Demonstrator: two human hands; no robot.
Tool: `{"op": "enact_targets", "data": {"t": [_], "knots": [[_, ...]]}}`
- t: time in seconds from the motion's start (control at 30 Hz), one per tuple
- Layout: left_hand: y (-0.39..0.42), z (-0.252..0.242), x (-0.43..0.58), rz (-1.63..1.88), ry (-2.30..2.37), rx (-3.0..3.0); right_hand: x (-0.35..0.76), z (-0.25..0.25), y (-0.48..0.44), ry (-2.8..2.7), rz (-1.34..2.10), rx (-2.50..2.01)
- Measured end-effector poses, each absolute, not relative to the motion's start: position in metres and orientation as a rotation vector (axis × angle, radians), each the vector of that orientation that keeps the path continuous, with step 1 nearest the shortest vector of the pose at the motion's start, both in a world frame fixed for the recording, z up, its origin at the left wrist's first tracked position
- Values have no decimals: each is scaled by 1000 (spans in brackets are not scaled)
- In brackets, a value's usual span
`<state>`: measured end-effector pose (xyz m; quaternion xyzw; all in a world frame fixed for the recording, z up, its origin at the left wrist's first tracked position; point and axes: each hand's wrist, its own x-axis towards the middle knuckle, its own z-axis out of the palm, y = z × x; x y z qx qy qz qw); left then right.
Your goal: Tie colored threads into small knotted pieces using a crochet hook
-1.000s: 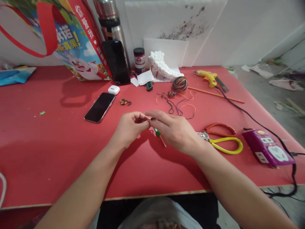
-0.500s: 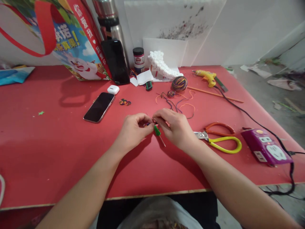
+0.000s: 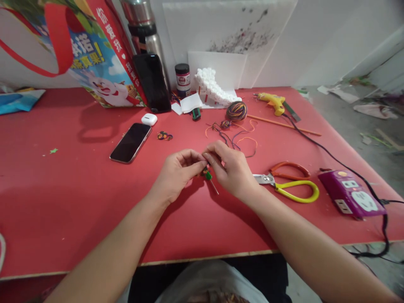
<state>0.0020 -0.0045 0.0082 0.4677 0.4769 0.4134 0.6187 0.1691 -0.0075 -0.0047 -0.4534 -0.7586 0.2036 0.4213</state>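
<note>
My left hand point(image 3: 178, 174) pinches a small multicoloured yarn piece point(image 3: 205, 171), mostly hidden under the thumb and fingertips. Against it sits a thin metal-shafted tool with a green part point(image 3: 208, 176), perhaps a crochet hook, its shaft slanting down to the right. Right beside it, my right hand point(image 3: 232, 168) has thumb and forefinger pressed together at the top of the piece. What lies between those fingertips is too small to make out. Both hands meet just above the red table. Beyond them lie loose strands of yarn point(image 3: 233, 141) and a multicoloured yarn ball point(image 3: 236, 110).
Scissors point(image 3: 285, 181) lie right of my hand, near a purple power socket point(image 3: 350, 193). Behind are a yellow glue gun point(image 3: 274, 102) and an orange stick point(image 3: 284, 125). A phone point(image 3: 131, 143), an earbud case point(image 3: 149, 119) and a small yarn piece point(image 3: 164, 135) lie left.
My fingers have shifted slightly. The green part sits a little lower, and more multicoloured yarn shows above it under my left thumb. Things on the table have stayed put.
</note>
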Motion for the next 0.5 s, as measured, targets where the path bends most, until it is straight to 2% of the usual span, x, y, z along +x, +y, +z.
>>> {"op": "enact_targets", "data": {"t": [0.5], "knots": [[-5, 5, 0, 944, 969, 1103, 169, 3, -13, -1778, 410, -1100]]}}
